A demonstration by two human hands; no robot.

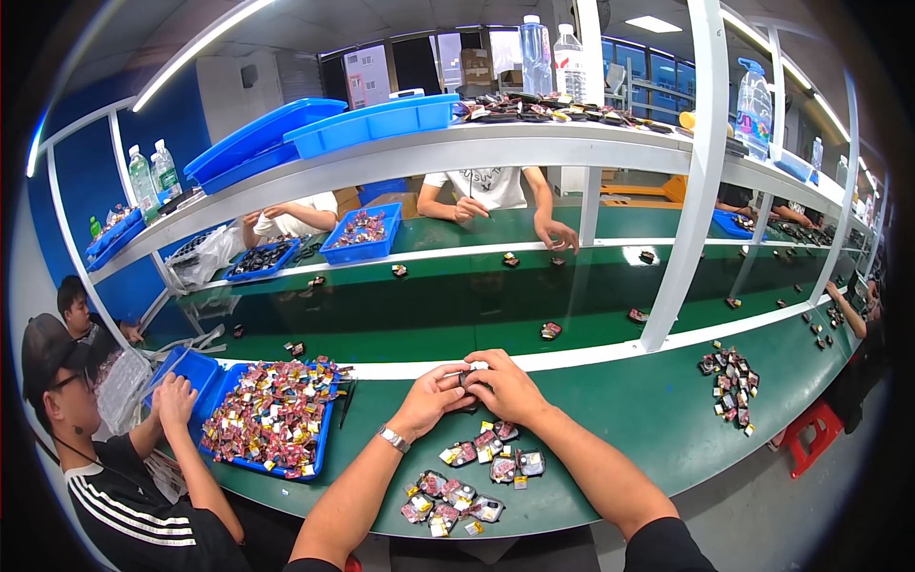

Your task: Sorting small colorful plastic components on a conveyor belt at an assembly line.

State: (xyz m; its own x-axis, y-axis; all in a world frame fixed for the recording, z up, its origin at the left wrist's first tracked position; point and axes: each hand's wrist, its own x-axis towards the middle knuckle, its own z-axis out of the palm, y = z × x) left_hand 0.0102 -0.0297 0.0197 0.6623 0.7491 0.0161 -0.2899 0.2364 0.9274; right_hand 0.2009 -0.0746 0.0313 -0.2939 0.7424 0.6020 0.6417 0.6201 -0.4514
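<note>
Near the inner edge of the green bench, my left hand (426,404) and my right hand (506,387) meet, fingers closed around a small black casing (467,378). Much of it is hidden by the fingers. Just below my hands and between my forearms lies a loose group of small black-cased electronic units (457,494), with red boards and silver and yellow parts showing. To the left, a blue tray (322,440) is heaped with red boards with yellow and white pieces (270,416). Tweezers (346,402) rest by that tray's right side.
A dark green conveyor belt (438,329) carries scattered units past a white rail. Another pile of units (732,386) sits right. A white upright post (684,181) supports the shelf. A co-worker (124,486) sits close left; others work across the belt.
</note>
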